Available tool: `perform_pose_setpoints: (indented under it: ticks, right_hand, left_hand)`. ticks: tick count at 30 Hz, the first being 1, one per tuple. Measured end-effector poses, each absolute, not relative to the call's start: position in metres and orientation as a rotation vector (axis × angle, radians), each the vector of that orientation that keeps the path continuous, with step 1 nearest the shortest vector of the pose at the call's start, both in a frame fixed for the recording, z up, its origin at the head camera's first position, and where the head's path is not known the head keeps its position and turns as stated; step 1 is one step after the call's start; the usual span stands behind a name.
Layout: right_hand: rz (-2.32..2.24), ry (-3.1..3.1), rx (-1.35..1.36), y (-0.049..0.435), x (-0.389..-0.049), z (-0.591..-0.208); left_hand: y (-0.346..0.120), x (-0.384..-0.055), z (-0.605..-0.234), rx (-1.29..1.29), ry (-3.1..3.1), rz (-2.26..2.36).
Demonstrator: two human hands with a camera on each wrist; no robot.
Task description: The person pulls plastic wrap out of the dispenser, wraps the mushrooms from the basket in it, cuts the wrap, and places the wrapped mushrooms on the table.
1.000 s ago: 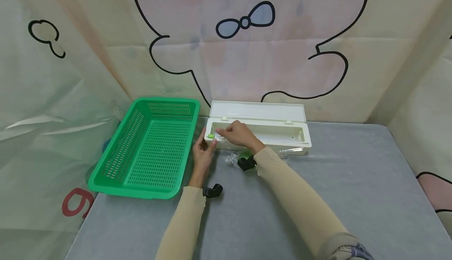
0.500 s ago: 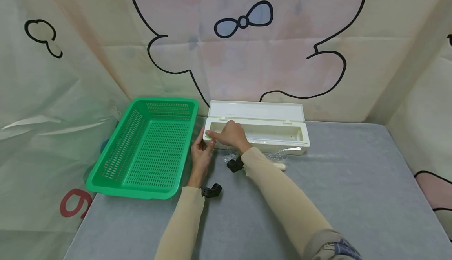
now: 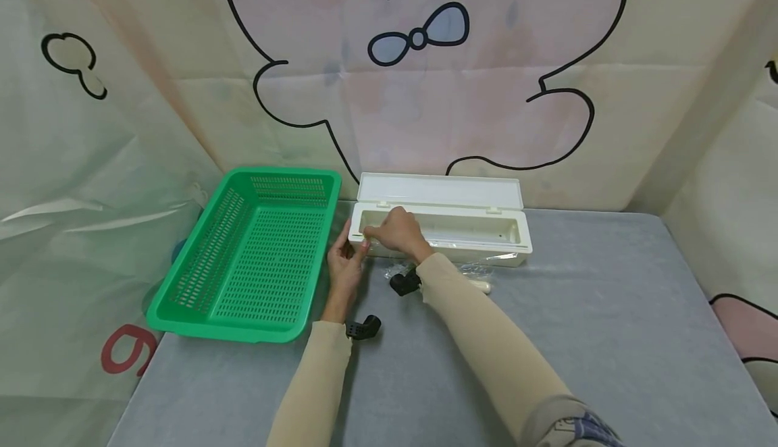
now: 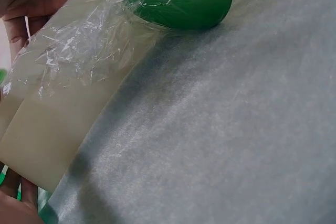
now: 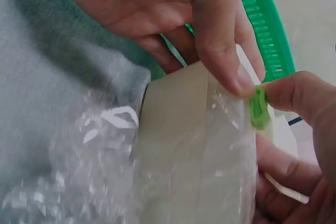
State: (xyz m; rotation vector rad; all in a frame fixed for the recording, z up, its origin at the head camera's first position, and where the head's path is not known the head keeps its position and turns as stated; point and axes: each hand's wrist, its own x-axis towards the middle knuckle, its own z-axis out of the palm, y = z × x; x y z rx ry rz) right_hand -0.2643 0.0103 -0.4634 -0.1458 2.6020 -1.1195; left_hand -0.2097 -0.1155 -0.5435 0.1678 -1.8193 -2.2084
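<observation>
A long white cling film dispenser box (image 3: 450, 258) stands at the back of the table with its lid (image 3: 440, 190) up. My left hand (image 3: 344, 271) grips its left end, thumb at the front corner and fingers round the side. My right hand (image 3: 398, 234) is over the front edge near that corner. In the right wrist view, its thumb presses a small green slider cutter (image 5: 259, 109) on the rim, other fingers curled below. Clear film (image 5: 226, 129) clings to the box front. Part of the slider is hidden by the thumb.
A green perforated basket (image 3: 267, 265) stands left of the box. On the table before the box lies a green rounded object (image 4: 189, 1) partly under crumpled film (image 4: 84, 45). A pale rod-like end (image 3: 480, 286) shows beyond my right wrist.
My right hand has moved left to the box's left corner and its thumb has come onto the green slider cutter, then shifted slightly right. My left hand stays on the box end.
</observation>
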Motion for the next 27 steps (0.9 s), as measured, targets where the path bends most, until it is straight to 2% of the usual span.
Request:
perform_pose_setpoints:
  ticks: [15, 27]
  right_hand:
    - [-1.272, 2.340, -0.516, 0.035, -0.266, -0.458]
    - [-1.217, 2.342, -0.591, 0.045, -0.264, -0.458]
  left_hand:
    - [-0.113, -0.208, -0.538, 0.142, -1.810, -2.184]
    - [-0.113, -0.209, -0.540, 0.173, -1.818, -2.172]
